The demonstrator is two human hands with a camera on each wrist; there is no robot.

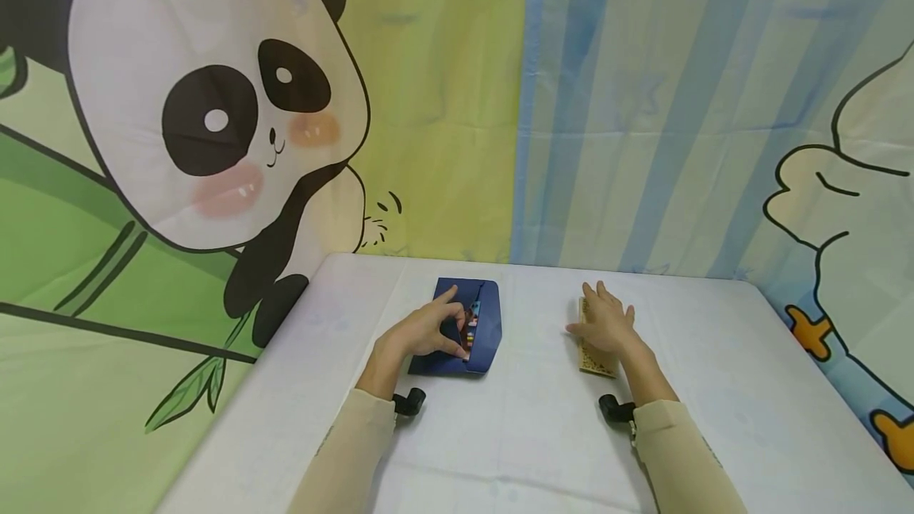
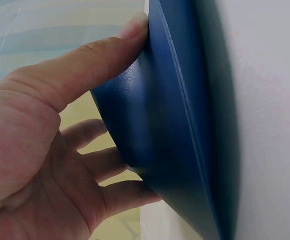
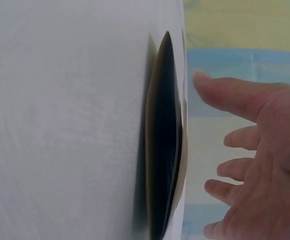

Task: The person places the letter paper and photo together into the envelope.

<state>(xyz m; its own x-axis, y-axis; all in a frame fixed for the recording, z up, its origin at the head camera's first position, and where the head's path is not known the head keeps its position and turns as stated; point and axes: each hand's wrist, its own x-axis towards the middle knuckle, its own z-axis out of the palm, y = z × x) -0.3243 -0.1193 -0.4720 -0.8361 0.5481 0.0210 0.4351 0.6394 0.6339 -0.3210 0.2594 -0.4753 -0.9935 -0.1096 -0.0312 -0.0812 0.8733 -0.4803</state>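
Left hand (image 1: 428,327) pinches the blue envelope (image 1: 490,331) on the desk (image 1: 500,427); right hand (image 1: 607,326), fingers spread, grasps nothing, over the gold packet (image 1: 597,364) right of the envelope. Envelope probably light, stiffish, creasable: hold by edges.

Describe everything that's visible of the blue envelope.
The blue envelope is dark blue, smooth and slightly shiny, and looks like stiff paper or card. It lies on the white-covered table, towards the far edge, its tapered flap open to the right in the head view. A colourful printed piece shows at the opening. The left hand holds it, thumb at an edge, and hides part of it.
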